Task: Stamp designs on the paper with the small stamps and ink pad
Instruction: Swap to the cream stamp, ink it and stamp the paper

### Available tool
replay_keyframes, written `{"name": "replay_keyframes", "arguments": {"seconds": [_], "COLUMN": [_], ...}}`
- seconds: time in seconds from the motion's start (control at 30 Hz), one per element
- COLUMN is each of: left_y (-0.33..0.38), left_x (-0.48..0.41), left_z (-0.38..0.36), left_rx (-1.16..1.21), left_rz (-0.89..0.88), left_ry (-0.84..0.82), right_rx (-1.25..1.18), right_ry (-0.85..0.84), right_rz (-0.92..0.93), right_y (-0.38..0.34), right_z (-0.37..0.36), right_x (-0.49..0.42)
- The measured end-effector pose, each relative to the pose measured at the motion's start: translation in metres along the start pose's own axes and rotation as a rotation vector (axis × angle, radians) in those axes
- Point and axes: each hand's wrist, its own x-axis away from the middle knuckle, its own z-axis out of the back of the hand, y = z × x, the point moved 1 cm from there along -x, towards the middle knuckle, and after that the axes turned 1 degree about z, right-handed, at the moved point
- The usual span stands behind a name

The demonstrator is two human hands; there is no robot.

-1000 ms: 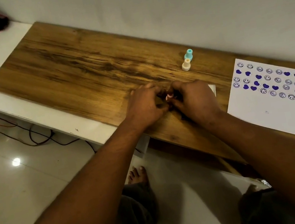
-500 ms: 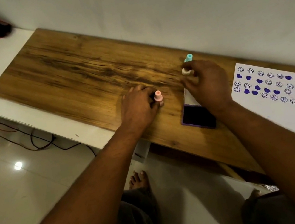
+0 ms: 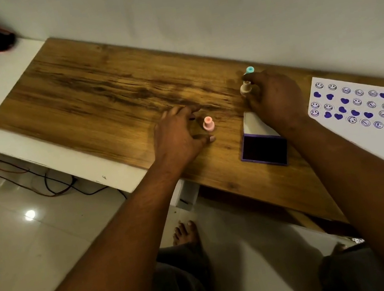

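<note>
Paper [image 3: 354, 142] is already half covered in purple smileys and hearts, plenty blank below. Left hand [image 3: 178, 134] sits loose beside the pink stamp [image 3: 208, 124], right hand [image 3: 275, 97] pinches the beige stamp [image 3: 245, 87], ink pad [image 3: 264, 149] open.

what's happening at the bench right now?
A person is stamping paper. The ink pad lies open on the wooden board. The right hand is closing on the cream stamp, with a teal stamp just behind it. The left hand is open beside the pink stamp, which stands upright on its own. The sheet to the right already carries rows of purple hearts and smiley faces.
</note>
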Motion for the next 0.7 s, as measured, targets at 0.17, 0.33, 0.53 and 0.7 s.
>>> {"name": "replay_keyframes", "arguments": {"seconds": [0.17,0.33,0.53,0.7], "left_y": [-0.002,0.002,0.014,0.018], "left_x": [0.0,0.001,0.005,0.009], "left_z": [0.005,0.01,0.014,0.022], "left_rx": [0.009,0.066,0.073,0.09], "left_rz": [-0.017,-0.074,-0.126,-0.141], "left_ry": [0.014,0.07,0.108,0.055], "right_rx": [-0.037,-0.048,-0.016,-0.06], "right_ry": [-0.005,-0.085,-0.158,-0.208], "right_rz": [0.023,0.11,0.181,0.272], "right_y": [-0.01,-0.028,-0.034,-0.04], "right_z": [-0.006,-0.005,0.007,0.012], "right_x": [0.002,0.011,0.034,0.059]}}
